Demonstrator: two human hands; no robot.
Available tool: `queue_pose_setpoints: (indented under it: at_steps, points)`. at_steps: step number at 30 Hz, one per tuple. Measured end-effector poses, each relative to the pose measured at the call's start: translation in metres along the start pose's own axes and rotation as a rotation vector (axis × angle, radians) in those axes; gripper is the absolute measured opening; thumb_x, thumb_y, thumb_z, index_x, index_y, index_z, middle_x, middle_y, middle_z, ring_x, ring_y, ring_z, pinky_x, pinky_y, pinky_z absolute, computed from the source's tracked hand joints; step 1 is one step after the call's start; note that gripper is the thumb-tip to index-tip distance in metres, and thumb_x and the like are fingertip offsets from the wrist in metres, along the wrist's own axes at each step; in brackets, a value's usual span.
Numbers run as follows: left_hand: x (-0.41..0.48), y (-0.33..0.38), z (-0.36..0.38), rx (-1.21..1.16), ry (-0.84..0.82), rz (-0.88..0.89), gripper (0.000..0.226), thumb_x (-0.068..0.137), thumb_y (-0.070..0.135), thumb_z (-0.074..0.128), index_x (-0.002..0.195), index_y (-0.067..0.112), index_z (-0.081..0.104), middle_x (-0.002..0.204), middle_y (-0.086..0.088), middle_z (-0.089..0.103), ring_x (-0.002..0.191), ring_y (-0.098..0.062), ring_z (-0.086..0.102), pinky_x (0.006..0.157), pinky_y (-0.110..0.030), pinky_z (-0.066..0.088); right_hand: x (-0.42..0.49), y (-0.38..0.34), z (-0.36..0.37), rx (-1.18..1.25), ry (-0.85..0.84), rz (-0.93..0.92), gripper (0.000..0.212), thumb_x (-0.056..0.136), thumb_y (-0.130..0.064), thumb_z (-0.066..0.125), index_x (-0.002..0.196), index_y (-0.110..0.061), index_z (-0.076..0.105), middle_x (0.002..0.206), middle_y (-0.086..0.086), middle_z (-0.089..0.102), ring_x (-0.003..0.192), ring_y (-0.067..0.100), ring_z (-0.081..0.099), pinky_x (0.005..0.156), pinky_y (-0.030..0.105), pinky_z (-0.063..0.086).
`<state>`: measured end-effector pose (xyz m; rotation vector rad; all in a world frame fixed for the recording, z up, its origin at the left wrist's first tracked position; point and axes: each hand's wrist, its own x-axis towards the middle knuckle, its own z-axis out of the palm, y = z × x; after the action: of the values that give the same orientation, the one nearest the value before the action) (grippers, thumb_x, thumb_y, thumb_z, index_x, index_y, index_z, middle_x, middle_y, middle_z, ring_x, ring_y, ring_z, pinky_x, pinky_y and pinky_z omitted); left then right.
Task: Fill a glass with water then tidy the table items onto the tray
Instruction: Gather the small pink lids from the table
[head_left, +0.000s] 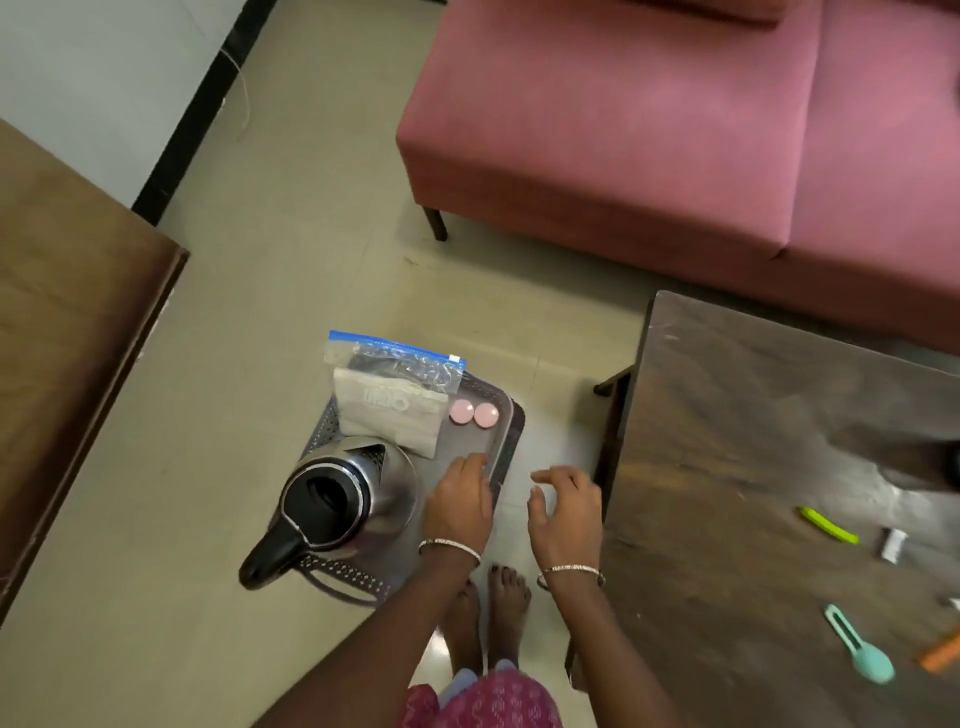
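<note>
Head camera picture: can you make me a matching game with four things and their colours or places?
Things:
1 kettle
2 round discs
3 zip bag
4 scoop

Colours or places:
A pink
B lying on the wooden table
C silver and black
D clear with a blue strip

Pairs: 1-C, 2-A, 3-D, 4-B

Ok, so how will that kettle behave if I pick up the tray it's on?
The kettle stands tall at one end of the tray, so that end probably feels heavy. Its smooth steel base may slide if the tray tilts, and it could tip.
</note>
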<state>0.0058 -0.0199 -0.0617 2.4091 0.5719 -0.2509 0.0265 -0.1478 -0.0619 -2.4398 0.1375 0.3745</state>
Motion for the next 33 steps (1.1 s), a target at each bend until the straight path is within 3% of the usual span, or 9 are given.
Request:
queue_pose_setpoints:
  at_steps: [7,10,17,27,33]
  points:
    - [-0.058,0.045,-0.02,0.019,-0.048,0.129,0.012,0.089,0.012,0.055,0.096,0.015,0.065,0.095,-0.007,0.064,0.086,-0.027,0.062,0.076,-0.035,0.048,-0.069,0.014,-0.064,0.125,-0.035,0.17,0.015,0.085,-0.006,0.065,0.092,-0.015,0.075,0.09,0.0,0.075,0.084,0.017,0.069,0.076,0.02,0.048]
    - [-0.074,0.066,-0.015,0.033,-0.088,0.147,0.013,0.087,0.013,0.057,0.096,0.017,0.066,0.097,-0.006,0.064,0.088,-0.027,0.062,0.077,-0.036,0.051,-0.088,0.022,-0.083,0.127,-0.051,0.21,0.016,0.086,-0.01,0.063,0.095,-0.015,0.075,0.093,0.0,0.075,0.086,0.018,0.069,0.081,0.028,0.053]
    - [-0.124,0.128,0.015,0.033,-0.173,0.294,0.012,0.089,0.015,0.055,0.095,0.017,0.065,0.093,-0.002,0.062,0.085,-0.02,0.061,0.079,-0.034,0.051,-0.127,0.066,-0.131,0.103,-0.041,0.243,0.019,0.086,-0.017,0.056,0.096,-0.023,0.071,0.09,0.0,0.074,0.086,0.021,0.068,0.07,0.027,0.046]
    - [-0.211,0.219,0.094,0.088,-0.182,0.332,0.009,0.089,0.015,0.054,0.089,0.02,0.062,0.088,0.003,0.062,0.083,-0.016,0.059,0.075,-0.028,0.049,-0.167,0.206,-0.232,0.14,0.045,0.281,0.014,0.085,-0.019,0.058,0.092,-0.021,0.07,0.087,0.001,0.074,0.087,0.025,0.067,0.074,0.031,0.048]
    - [-0.267,0.288,0.163,0.032,-0.215,0.316,0.013,0.085,0.008,0.056,0.091,0.013,0.066,0.089,-0.004,0.066,0.087,-0.024,0.061,0.078,-0.035,0.048,-0.193,0.309,-0.316,0.192,0.12,0.366,0.012,0.084,-0.018,0.06,0.088,-0.021,0.071,0.084,-0.001,0.074,0.086,0.023,0.069,0.076,0.033,0.052]
